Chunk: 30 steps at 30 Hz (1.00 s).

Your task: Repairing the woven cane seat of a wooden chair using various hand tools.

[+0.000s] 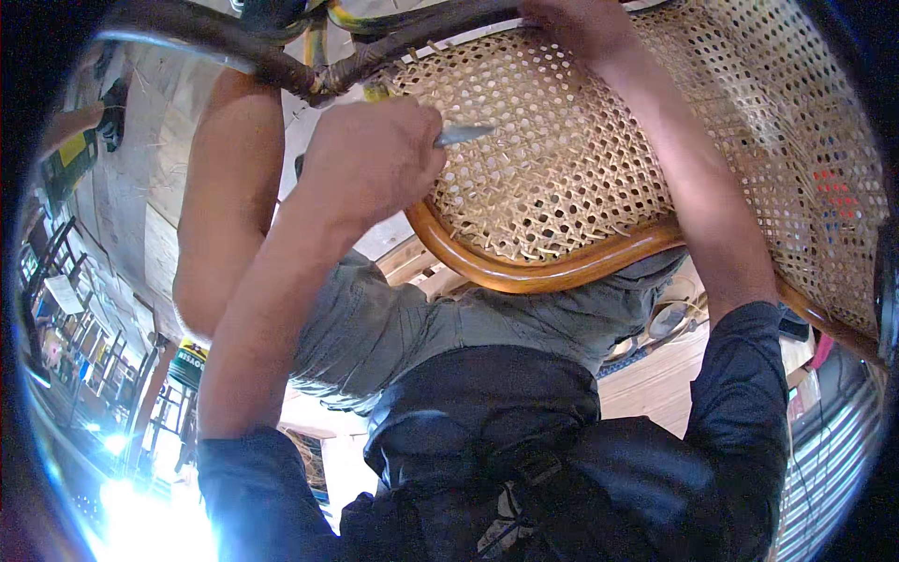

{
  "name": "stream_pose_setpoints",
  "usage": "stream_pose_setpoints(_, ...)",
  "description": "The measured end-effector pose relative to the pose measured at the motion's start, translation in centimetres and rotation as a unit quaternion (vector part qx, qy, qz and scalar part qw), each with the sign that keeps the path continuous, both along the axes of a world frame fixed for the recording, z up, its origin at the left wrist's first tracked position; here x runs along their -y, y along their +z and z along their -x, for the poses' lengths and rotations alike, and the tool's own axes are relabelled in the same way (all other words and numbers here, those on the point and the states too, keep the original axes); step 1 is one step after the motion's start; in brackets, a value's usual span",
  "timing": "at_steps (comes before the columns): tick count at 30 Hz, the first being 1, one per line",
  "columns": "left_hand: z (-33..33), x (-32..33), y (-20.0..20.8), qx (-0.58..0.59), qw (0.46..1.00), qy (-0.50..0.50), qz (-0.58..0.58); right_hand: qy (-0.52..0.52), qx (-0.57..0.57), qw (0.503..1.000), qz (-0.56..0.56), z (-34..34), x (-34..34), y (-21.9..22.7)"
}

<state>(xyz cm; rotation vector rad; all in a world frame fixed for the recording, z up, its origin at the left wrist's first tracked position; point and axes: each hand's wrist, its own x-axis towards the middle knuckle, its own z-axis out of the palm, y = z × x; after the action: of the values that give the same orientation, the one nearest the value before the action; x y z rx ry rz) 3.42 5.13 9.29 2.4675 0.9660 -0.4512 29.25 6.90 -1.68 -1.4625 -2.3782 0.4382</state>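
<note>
Woven cane (pixel 552 150) fills the curved wooden frame (pixel 524 278) over the person's lap (pixel 412 323); short ends (pixel 524 251) bristling along its edge look left to finish. The left hand's (pixel 379 145) grip wraps a pointed metal tool (pixel 464 135); the right hand's (pixel 581 26) grip is too blurred to tell.

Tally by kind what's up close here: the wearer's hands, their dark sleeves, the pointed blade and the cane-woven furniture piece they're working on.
Hands: 2 (left hand, right hand)
Dark sleeves: 2 (left sleeve, right sleeve)
Pointed blade: 1
Cane-woven furniture piece: 1
Total: 6
</note>
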Motion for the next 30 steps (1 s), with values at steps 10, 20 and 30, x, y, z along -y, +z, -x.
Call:
stream_pose_setpoints(10, 0.2, 1.1, 0.8, -0.016, 0.997, 0.052, 0.05, -0.112, 0.166, 0.979, -0.031, 0.8, 1.0, -0.1)
stream_pose_setpoints(20, -0.7, 0.5, 0.9, -0.048, 0.992, 0.058, 0.1, -0.285, -0.244, 0.91, 0.178, 4.2, 1.4, 1.4)
stream_pose_setpoints(30, -0.9, 0.7, 0.5, -0.065, 0.991, 0.046, 0.105, -0.342, -0.31, 0.841, 0.283, 5.1, 1.1, 2.4)
